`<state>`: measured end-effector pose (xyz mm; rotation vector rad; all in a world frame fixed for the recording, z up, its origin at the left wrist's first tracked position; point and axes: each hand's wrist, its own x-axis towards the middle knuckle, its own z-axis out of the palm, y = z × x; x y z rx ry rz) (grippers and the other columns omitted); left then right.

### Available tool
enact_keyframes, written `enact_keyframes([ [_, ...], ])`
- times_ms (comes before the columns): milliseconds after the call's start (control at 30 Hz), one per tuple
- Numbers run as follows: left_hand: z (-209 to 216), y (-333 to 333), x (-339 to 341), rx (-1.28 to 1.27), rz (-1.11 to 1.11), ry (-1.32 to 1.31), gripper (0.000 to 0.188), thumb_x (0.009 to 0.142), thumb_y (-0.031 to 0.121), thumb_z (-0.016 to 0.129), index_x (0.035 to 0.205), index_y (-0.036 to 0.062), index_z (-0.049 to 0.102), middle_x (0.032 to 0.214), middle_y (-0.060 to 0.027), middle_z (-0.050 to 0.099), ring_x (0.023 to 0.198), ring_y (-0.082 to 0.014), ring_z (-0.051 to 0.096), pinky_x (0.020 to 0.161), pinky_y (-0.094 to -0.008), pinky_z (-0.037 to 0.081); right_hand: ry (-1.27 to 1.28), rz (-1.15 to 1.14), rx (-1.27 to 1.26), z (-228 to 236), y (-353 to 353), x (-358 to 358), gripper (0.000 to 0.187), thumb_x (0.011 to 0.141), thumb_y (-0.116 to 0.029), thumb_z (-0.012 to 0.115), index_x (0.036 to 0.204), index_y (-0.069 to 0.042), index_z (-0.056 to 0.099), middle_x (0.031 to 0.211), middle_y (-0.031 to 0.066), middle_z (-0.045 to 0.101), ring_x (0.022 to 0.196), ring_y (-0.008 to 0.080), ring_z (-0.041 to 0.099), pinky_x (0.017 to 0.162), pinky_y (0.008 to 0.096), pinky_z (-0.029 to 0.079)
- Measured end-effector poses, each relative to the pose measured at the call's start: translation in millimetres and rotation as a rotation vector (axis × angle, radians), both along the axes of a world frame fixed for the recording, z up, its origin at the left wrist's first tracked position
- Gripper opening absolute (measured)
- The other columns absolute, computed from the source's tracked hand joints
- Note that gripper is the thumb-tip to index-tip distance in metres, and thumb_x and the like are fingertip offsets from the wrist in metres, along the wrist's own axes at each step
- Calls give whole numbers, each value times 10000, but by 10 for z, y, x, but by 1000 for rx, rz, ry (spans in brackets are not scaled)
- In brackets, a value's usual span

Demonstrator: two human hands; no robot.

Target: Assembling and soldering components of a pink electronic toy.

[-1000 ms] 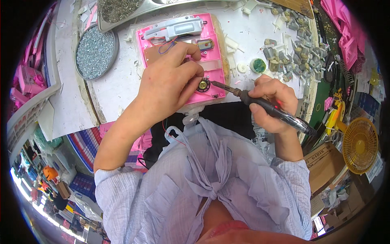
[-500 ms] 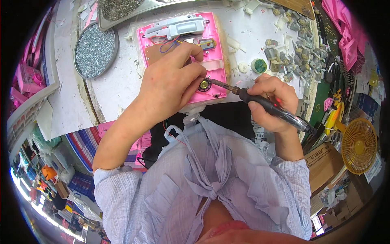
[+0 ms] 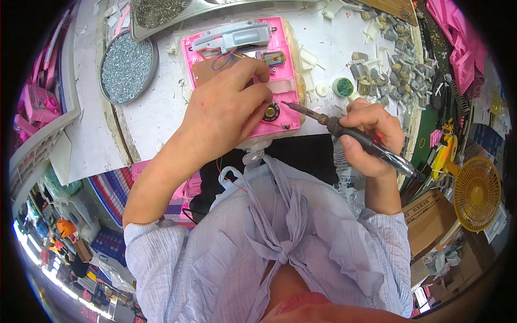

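My right hand (image 3: pixel 371 134) grips a soldering iron (image 3: pixel 335 128) by its dark handle. The iron's tip points left, just above and right of a small round speaker (image 3: pixel 271 112), apart from it. That speaker sits in an open pink plastic housing (image 3: pixel 291 99) on the table. My left hand (image 3: pixel 226 107) rests over the housing, thumb and fingers pinched together beside the speaker; what they hold is hidden. Above the left hand, the housing also carries a grey plastic part (image 3: pixel 250 36), a small motor (image 3: pixel 274 57), a brown board (image 3: pixel 204 71) and thin coloured wires.
A round dish (image 3: pixel 155 67) full of small screws stands to the left, below a metal tray (image 3: pixel 161 27). Several small motors (image 3: pixel 377 75) and white plastic pieces lie heaped to the right. A small round tin (image 3: pixel 342 86) sits near the housing; a yellow fan (image 3: pixel 476 194) stands far right.
My right hand has moved slightly up and right, lifting the soldering iron's tip away from the speaker's edge. The left hand has stayed almost in place.
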<state>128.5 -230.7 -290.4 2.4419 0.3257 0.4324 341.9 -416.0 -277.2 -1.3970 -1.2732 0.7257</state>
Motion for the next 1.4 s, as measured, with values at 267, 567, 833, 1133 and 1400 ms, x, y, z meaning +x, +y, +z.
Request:
enact_keyframes([
  [267,19,-4,-2,3,7,17,172,769,28,761,913,55,671,1117,-94,626,916,-274,677,756,-371,561,-19,3,56,-21,0,53,248,746,-31,772,975,21,693,690,37,575,564,113,487,540,270,352],
  [567,16,8,-5,28,-8,13,125,812,72,737,906,59,655,1129,-68,624,947,-261,672,766,-370,560,-27,-2,83,-30,1,59,251,744,-32,777,976,18,695,688,35,577,566,115,499,542,269,358],
  [833,32,4,-12,15,-4,34,119,820,72,729,904,64,645,1127,-62,628,931,-260,674,743,-373,563,-35,-6,80,-5,8,61,252,734,-27,773,971,14,696,695,41,594,562,120,514,540,268,370],
  [1133,82,14,-4,-53,-2,45,124,804,71,752,904,70,679,1121,-59,636,887,-249,667,723,-369,549,-43,-12,40,-6,-17,57,253,715,-39,778,952,-7,696,669,35,575,549,120,502,528,269,364],
  [1400,59,17,3,-26,-19,27,132,787,67,767,903,76,705,1107,-55,636,871,-248,662,718,-378,541,-65,22,13,3,12,27,252,711,-52,785,946,-21,699,670,40,581,555,130,505,531,269,368],
])
